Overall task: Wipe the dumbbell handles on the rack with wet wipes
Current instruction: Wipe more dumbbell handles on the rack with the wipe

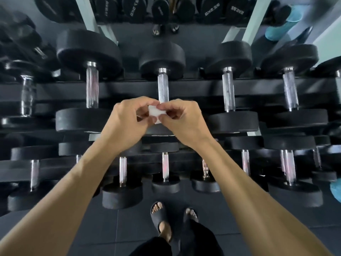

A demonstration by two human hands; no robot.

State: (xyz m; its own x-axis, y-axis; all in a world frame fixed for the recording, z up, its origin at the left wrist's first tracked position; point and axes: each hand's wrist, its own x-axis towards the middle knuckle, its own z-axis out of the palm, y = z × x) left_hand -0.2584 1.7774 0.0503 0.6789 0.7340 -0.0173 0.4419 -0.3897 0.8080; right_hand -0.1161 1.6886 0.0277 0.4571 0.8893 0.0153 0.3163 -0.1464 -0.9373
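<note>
Bare forearms reach in from five and seven o'clock, above dark sandals (167, 218) on the grey floor (103, 230) at six o'clock. Beyond them the rack (129, 89) spans the view from nine to three o'clock, with rows of black dumbbells on its tiers; a teal item (282, 24) sits at one o'clock. At centre, the left hand (127, 122) and right hand (182, 121) meet, both with fingers curled, pinching a small folded white wet wipe (154, 112) between them. The hands cover the near end of the middle dumbbell handle (163, 87), which runs toward twelve o'clock just beyond the wipe. Whether the wipe touches that handle I cannot tell.
</note>
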